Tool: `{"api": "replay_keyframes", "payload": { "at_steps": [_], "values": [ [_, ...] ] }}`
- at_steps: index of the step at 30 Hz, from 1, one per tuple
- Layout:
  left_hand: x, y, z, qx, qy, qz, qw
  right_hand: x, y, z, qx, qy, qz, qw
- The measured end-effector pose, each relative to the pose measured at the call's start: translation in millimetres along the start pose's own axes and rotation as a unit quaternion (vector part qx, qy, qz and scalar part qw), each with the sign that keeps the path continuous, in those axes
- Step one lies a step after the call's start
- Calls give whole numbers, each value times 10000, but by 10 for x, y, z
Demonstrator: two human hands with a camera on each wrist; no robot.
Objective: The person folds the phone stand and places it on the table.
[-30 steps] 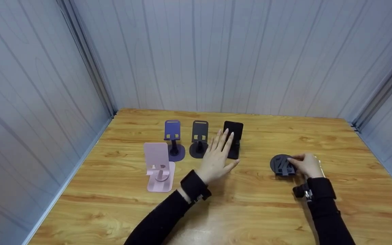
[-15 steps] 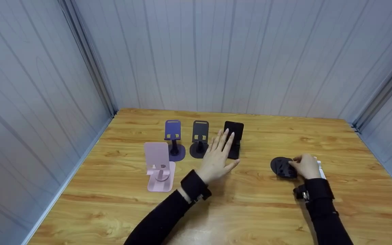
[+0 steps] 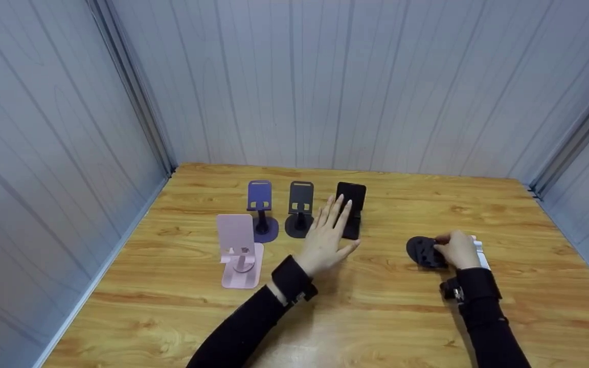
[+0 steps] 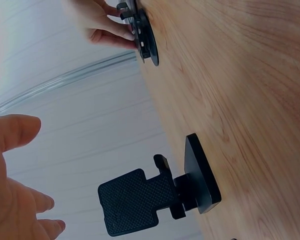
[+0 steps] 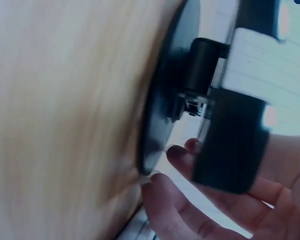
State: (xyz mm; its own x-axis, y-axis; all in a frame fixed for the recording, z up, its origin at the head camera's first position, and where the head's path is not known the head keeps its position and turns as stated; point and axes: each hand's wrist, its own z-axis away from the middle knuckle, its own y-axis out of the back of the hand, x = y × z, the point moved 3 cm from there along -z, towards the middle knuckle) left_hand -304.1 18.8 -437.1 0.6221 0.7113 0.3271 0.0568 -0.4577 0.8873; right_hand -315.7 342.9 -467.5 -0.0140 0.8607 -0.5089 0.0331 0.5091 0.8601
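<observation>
My right hand [image 3: 461, 250] pinches the edge of a folded black phone stand [image 3: 422, 251] with a round base, which lies low on the table at the right. In the right wrist view, fingertips [image 5: 162, 192] meet the rim of its base [image 5: 157, 107]. My left hand [image 3: 323, 244] is held with fingers spread and holds nothing. From the head it overlaps an upright black phone stand [image 3: 354, 197]. The left wrist view shows that same stand [image 4: 135, 200] apart from the fingers.
A dark grey phone stand [image 3: 300, 197] and a purple one [image 3: 259, 194] stand left of my left hand. Nearer is a pink stand [image 3: 235, 232]. A white object [image 3: 481, 250] lies partly hidden beyond my right hand. Panel walls [image 3: 320, 87] enclose the wooden table [image 3: 376, 317].
My right hand has shifted slightly, and the upper part of the folded black stand has tipped and now lies flatter. My left hand stays where it was.
</observation>
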Motion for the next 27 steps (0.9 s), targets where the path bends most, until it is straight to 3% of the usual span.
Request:
{"api": "replay_keyframes", "payload": {
  "at_steps": [6, 12, 17, 23, 26, 27],
  "values": [
    [-13, 1, 8, 13, 58, 2, 10000, -73, 61, 50, -140, 53, 168, 9997],
    [-35, -2, -8, 65, 147, -107, 9998, -261, 145, 112, 351, 309, 318, 9984],
    [-69, 12, -16, 334, 80, -42, 9994, -451, 191, 129, 598, 655, 471, 9949],
    [-182, -45, -30, 737, -43, -197, 9971, -644, 122, 149, 491, 636, 372, 9961],
    [-203, -38, -31, 759, 96, -384, 9963, -730, 41, 150, 474, 760, 404, 9952],
    [-157, 25, -10, 685, 185, -334, 9969, -759, 12, 153, 464, 809, 434, 9947]
  ]
}}
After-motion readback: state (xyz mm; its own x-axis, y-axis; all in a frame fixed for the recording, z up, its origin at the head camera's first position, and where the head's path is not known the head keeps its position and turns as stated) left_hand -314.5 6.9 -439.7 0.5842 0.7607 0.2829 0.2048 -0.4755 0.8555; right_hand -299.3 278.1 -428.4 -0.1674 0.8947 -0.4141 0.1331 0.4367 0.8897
